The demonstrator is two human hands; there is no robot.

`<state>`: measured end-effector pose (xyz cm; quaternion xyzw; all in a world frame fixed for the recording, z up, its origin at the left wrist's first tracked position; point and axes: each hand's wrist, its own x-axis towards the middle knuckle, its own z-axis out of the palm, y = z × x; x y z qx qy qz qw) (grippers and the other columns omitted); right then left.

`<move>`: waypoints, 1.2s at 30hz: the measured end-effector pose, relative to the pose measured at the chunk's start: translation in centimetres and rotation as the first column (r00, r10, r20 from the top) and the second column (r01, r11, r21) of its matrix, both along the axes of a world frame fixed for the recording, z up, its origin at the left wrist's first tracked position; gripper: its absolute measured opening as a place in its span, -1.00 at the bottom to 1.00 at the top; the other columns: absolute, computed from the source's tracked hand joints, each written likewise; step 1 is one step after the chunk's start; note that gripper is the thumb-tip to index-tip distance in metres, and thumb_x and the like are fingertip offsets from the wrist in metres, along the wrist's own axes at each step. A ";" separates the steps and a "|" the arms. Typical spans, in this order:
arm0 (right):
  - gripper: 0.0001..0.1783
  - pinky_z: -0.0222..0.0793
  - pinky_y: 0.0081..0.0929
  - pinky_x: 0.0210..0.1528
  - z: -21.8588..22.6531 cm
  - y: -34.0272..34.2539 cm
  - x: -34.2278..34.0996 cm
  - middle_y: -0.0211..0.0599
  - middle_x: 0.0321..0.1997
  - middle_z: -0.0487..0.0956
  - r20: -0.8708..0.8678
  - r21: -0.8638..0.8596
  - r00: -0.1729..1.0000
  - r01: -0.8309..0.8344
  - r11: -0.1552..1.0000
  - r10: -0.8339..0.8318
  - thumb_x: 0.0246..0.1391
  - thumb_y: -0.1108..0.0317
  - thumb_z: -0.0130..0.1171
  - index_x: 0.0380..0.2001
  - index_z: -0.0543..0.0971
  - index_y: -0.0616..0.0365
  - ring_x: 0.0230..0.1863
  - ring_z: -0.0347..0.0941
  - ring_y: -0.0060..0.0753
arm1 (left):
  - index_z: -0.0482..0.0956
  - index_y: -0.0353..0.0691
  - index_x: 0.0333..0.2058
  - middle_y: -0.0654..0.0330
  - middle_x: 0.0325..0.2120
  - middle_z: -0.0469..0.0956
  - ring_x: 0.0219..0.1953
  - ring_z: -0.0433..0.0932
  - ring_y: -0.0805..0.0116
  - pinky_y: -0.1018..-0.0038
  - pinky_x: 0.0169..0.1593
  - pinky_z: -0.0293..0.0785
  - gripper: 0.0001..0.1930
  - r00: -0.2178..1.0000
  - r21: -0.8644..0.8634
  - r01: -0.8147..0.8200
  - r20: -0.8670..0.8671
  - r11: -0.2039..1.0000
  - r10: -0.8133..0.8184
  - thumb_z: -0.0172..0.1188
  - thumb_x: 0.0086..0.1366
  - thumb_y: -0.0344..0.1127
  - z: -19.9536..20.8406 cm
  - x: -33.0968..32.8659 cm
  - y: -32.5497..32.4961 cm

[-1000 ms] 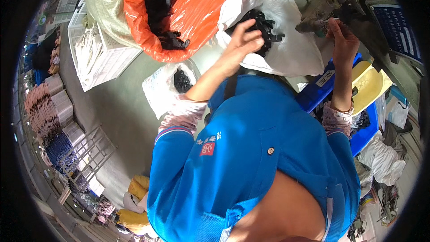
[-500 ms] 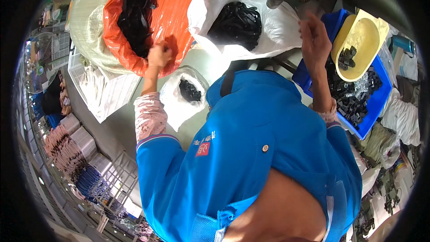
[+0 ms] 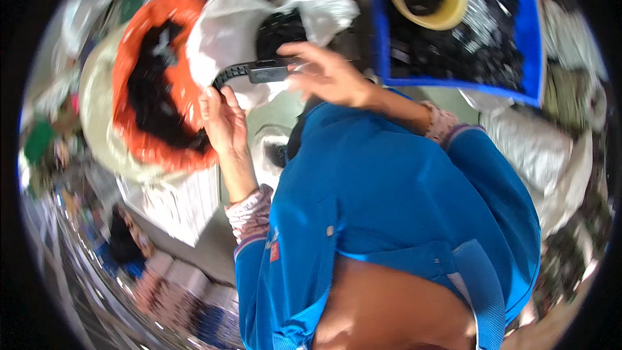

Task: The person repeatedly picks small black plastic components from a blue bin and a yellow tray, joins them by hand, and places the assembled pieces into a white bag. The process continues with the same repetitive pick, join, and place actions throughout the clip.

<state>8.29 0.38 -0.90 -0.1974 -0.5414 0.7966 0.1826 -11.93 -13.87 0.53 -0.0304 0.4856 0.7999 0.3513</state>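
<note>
A black strap point(image 3: 231, 76) with a ridged, link-like surface hangs between my hands in front of a white sack point(image 3: 223, 19). A rectangular black piece point(image 3: 269, 72) sits at its right end. My left hand point(image 3: 223, 116) pinches the strap's lower left end between thumb and fingers. At the black piece's right end, my right hand point(image 3: 327, 78) has its thumb and fingers closed on it, somewhat blurred. Behind them, black parts point(image 3: 280, 34) fill the white sack. Left of my left hand stands an orange sack point(image 3: 183, 11) holding more black pieces.
On the right, a blue bin point(image 3: 463, 89) holds many small black parts, with a yellow tub point(image 3: 455, 6) over its far left part. A small clear-white bag point(image 3: 262, 155) lies beside my left wrist. A white crate point(image 3: 201, 204) stands below the orange sack.
My hands have come together from the orange sack and the blue bin, and now hold the strap and black piece between them. The whole view has turned, so the bin sits farther up.
</note>
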 end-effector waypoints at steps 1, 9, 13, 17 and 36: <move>-0.47 0.46 -0.55 -0.34 0.5 0.2 1.3 -0.26 -0.28 0.59 0.006 -0.056 1.000 0.029 0.998 -0.029 0.19 0.39 0.22 0.19 0.31 0.15 -0.36 0.49 -0.57 | 0.50 -0.23 -0.30 0.22 -0.34 0.57 -0.28 0.56 0.42 0.54 -0.10 0.61 -0.97 0.995 -0.003 0.002 0.101 1.000 -0.002 0.15 0.36 -0.45 -1.6 1.4 0.5; -0.57 0.45 -0.40 -0.24 -0.2 0.7 12.7 -0.15 -0.23 0.64 0.192 0.347 0.945 0.189 0.919 -0.267 -0.05 0.40 0.38 -0.06 0.56 0.16 -0.27 0.56 -0.44 | 0.34 -0.20 0.14 0.01 -0.01 0.54 0.13 0.48 0.21 0.35 0.16 0.41 -0.42 -0.128 -0.752 0.536 -0.523 0.385 -0.843 0.23 0.10 -0.55 1.7 12.4 7.6; -0.71 0.48 -0.47 -0.28 0.5 2.3 16.7 -0.27 -0.26 0.66 0.218 0.292 0.870 0.374 0.880 -0.442 0.01 0.31 0.35 -0.16 0.64 0.11 -0.29 0.58 -0.47 | 0.55 -0.26 -0.20 0.22 -0.60 0.58 -0.56 0.51 0.44 0.44 -0.44 0.43 -0.75 -0.075 -0.853 0.388 -0.408 0.350 -0.910 0.34 0.15 -0.38 0.3 16.6 10.0; -0.85 0.50 -0.35 -0.30 -2.0 7.7 22.5 -0.30 -0.35 0.60 0.243 0.894 0.675 0.124 0.431 -0.697 0.00 0.38 0.27 -0.30 0.69 0.08 -0.34 0.57 -0.21 | 0.61 -0.26 -0.25 0.04 -0.41 0.65 -0.36 0.66 0.24 0.40 -0.25 0.53 -0.74 0.000 -0.707 0.483 -0.589 0.516 -0.808 0.38 0.06 -0.36 0.2 18.2 12.5; -0.82 0.41 -0.56 -0.32 -4.3 11.5 25.5 -0.36 -0.42 0.62 0.301 0.693 0.783 0.212 0.689 -0.544 0.13 0.39 0.22 -0.23 0.65 0.25 -0.43 0.49 -0.54 | 0.56 -0.20 -0.19 0.11 -0.25 0.60 -0.20 0.60 0.05 0.25 -0.14 0.54 -0.67 -0.558 -0.800 0.408 -0.600 0.440 -0.573 0.34 -0.01 -0.46 -2.3 20.6 19.3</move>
